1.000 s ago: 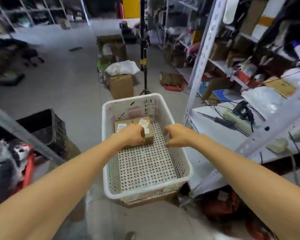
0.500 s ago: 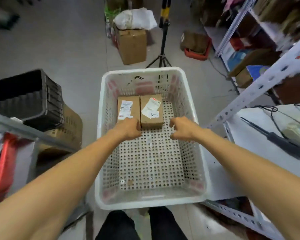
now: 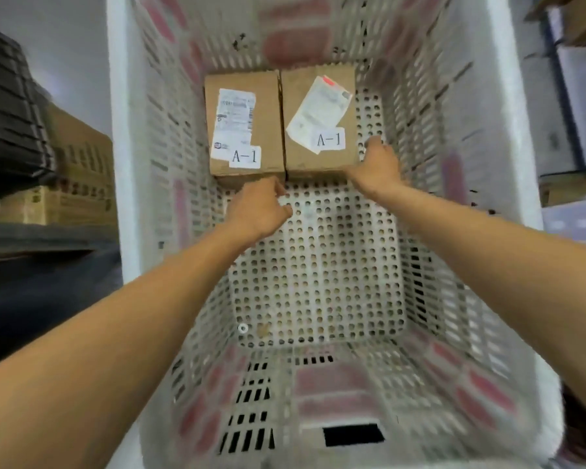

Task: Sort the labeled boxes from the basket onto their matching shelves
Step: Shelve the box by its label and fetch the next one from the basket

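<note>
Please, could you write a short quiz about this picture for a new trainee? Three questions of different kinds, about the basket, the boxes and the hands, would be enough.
1. True or false: the left box and the right box carry different shelf labels.
2. Where in the basket do the boxes lie? A) stacked at the near end; B) side by side at the far end; C) apart, in opposite corners.
3. Short answer: which hand is at the right box's near right corner?

Key: 1. False, both read A-1. 2. B. 3. The right hand.
</note>
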`<state>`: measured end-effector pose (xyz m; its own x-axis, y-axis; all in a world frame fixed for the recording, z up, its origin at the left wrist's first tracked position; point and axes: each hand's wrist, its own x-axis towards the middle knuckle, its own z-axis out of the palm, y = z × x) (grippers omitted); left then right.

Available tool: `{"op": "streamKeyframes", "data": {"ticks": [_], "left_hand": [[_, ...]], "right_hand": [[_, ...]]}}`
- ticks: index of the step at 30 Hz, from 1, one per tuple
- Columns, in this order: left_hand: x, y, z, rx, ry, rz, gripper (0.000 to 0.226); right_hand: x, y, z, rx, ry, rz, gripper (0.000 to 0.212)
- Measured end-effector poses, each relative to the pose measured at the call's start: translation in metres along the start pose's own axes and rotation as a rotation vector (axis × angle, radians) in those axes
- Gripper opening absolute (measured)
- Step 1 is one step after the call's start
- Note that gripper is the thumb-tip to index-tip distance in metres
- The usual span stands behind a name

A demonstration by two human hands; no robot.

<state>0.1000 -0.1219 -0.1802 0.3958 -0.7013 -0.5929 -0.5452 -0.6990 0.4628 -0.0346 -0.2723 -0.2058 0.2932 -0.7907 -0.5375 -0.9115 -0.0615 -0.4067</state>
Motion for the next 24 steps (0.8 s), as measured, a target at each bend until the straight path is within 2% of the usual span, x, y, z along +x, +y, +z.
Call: {"op": "streamKeyframes", "data": {"ticks": [2,4,7,10,16,20,24], "left_hand": [[0.004,-0.009,0.02,-0.075,0.004,0.008,0.04],[0.009,-0.017,0.033,-0.108,-0.035,0.041,0.047],[0.022,-0.027,0.042,-0.134,-0.053,0.056,0.049],[0.033,-0.032,0.046,-0.21,-0.024,0.008,0.044],[0.034,-0.035,0.066,-0.435,0.054,-0.148,0.041],[0.03,-0.032,0.084,-0.535,-0.001,-0.216,0.059],[0.013,-0.036,0.113,-0.719,-0.121,-0.175,0.092]], "right_hand": [[0.03,-0.004,0.014,0.207,0.024,0.107,0.098],[0.059,-0.005,0.024,0.372,0.05,0.136,0.105],[0.088,0.003,0.036,0.53,-0.019,0.061,0.096],[0.094,0.012,0.044,0.575,-0.052,-0.03,0.083],[0.046,0.042,0.06,0.613,-0.074,-0.016,0.09],[-0.012,0.071,0.071,0.591,-0.128,0.021,0.092],[-0.06,0.109,0.089,0.588,-0.319,0.132,0.106]]}}
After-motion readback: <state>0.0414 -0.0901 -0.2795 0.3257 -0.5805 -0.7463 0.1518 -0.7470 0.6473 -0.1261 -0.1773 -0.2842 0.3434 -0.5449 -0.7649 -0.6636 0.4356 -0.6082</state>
